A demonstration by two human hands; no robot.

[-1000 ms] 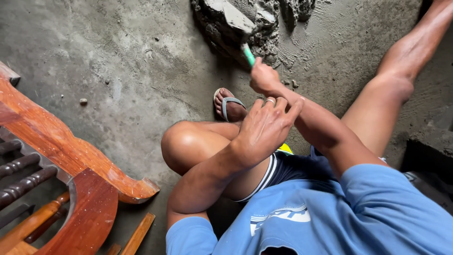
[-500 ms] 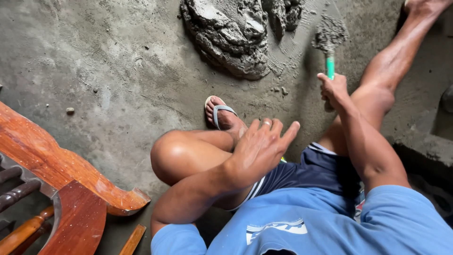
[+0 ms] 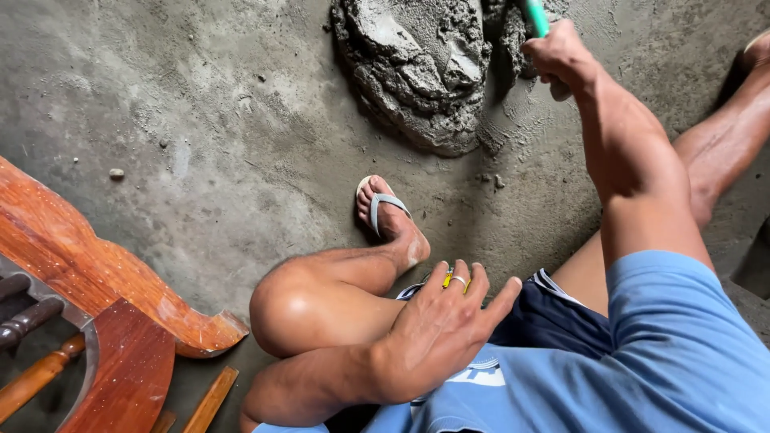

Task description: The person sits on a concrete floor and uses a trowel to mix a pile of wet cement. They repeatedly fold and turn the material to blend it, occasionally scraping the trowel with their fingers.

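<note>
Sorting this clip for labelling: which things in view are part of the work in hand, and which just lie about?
In use:
right hand
green-handled tool
wet cement heap

Lying about:
carved wooden furniture
wooden strip
small stone
left hand, resting on the thigh

The mound of wet mortar point(image 3: 425, 72) looks coarse, lumpy and matt grey, lying on a rough, gritty concrete floor point(image 3: 200, 120). Just right of the mound, the tool handle point(image 3: 535, 16) looks like smooth green plastic. Well left of the mound, the carved wooden furniture point(image 3: 96, 273) is glossy, varnished reddish-brown and speckled with dust.
</note>
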